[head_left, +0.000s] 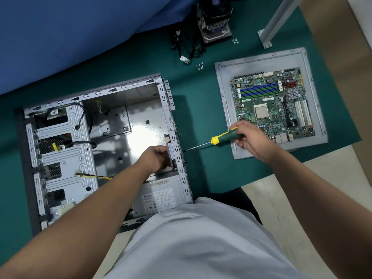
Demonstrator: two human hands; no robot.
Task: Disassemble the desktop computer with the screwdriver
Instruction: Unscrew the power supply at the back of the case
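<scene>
An open grey computer case [60,117] lies on its side on the green mat, its inside mostly stripped. My left hand [155,158] reaches inside and grips a part against the case's rear wall, just above the power supply [159,198]. My right hand [249,137] holds a green and yellow screwdriver [221,137] by its handle. Its shaft points left and its tip touches the outside of the rear wall [182,151], opposite my left hand.
The removed motherboard [273,103] rests on the grey side panel [227,77] to the right. A CPU cooler [215,19], black cables [187,45] and loose screws [199,66] lie at the back. A metal table leg [271,25] stands at the far right. Blue cloth [70,33] covers the far left.
</scene>
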